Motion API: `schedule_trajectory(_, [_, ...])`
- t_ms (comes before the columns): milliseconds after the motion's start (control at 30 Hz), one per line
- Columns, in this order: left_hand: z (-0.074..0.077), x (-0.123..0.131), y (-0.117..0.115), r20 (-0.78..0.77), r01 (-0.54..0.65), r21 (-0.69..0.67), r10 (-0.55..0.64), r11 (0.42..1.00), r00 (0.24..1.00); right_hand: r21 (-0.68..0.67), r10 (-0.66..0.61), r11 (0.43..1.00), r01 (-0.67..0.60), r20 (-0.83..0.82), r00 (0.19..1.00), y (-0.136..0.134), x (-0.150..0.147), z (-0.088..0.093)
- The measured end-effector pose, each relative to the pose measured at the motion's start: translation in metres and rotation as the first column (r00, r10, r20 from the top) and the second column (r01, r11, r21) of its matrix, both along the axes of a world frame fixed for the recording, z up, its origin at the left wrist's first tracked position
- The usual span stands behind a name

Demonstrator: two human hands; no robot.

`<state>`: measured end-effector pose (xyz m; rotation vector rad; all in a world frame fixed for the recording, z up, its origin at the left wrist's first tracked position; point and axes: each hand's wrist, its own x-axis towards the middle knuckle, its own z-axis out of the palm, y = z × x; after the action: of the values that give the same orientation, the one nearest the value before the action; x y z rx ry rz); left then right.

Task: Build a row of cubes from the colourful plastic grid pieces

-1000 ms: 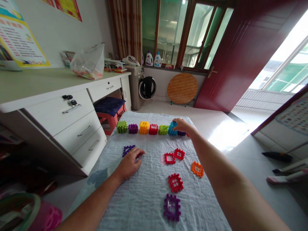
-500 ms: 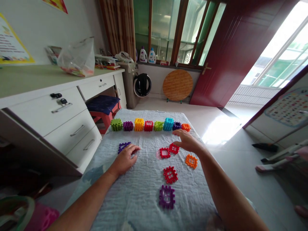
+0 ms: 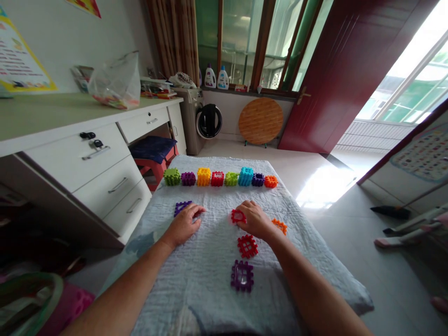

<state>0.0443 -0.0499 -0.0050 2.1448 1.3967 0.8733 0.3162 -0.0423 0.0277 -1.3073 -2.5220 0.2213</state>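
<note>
My left hand (image 3: 184,226) rests on the cloth with its fingers loosely apart, holding nothing. It partly covers a flat purple building panel (image 3: 181,206) with toothed edges. My right hand (image 3: 256,219) is lowered over the red panels, thumb and fingers closing around the edge of a red window panel (image 3: 238,216). A second red panel is hidden under that hand. Nearer to me lie another red panel (image 3: 248,246) and a purple window panel (image 3: 242,276). An orange panel (image 3: 279,226) lies just right of my right wrist, partly covered.
Across the table's far part runs a row of assembled block cubes, among them a green cube (image 3: 171,177), a yellow cube (image 3: 203,177) and a blue cube (image 3: 246,176). A pale cloth (image 3: 206,280) covers the table. White drawers (image 3: 105,179) stand to the left.
My right hand has come down and left from near the far row of cubes onto the red panels. My left hand has stayed almost still. The view has shifted slightly.
</note>
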Motion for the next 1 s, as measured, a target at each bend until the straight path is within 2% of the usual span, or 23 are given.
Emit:
schedule_trajectory(167, [0.004,0.002,-0.002,-0.011,-0.012,0.008,0.012,1.0,1.0,-0.012,-0.008,1.0,0.006,-0.184,0.983,0.007,0.007,-0.007])
schedule_trajectory(267, [0.006,0.002,-0.002,-0.014,-0.008,0.006,0.008,1.0,1.0,0.011,-0.074,0.997,0.079,-0.26,0.963,0.014,0.024,-0.006])
schedule_trajectory(367, [0.004,0.002,-0.002,-0.018,0.001,0.002,-0.001,1.0,1.0,0.023,-0.138,0.989,0.145,-0.178,0.974,0.018,0.042,-0.004])
schedule_trajectory(467, [0.002,0.001,-0.001,-0.02,-0.001,0.002,0.001,1.0,1.0,-0.013,-0.106,0.994,0.106,-0.075,0.991,0.018,0.051,-0.005])
schedule_trajectory(533, [0.002,0.001,-0.001,-0.022,-0.005,0.005,0.005,1.0,1.0,-0.024,-0.072,0.997,0.07,-0.076,0.995,0.017,0.05,-0.005])
schedule_trajectory(633, [0.002,0.002,-0.002,-0.029,-0.009,0.009,0.009,1.0,1.0,-0.043,-0.12,0.992,0.115,-0.167,0.979,0.017,0.046,-0.004])
schedule_trajectory(800, [0.003,0.002,-0.002,-0.025,-0.007,0.012,0.008,1.0,1.0,-0.111,-0.278,0.961,0.255,-0.367,0.888,0.018,0.046,-0.009])
schedule_trajectory(867, [0.003,0.002,-0.001,-0.023,-0.006,0.017,0.006,1.0,1.0,-0.098,-0.297,0.955,0.281,-0.318,0.9,0.018,0.048,-0.012])
schedule_trajectory(1000, [0.001,0.001,-0.001,-0.014,-0.006,0.029,0.006,1.0,1.0,0.051,-0.344,0.934,0.354,-0.143,0.928,0.018,0.05,-0.012])
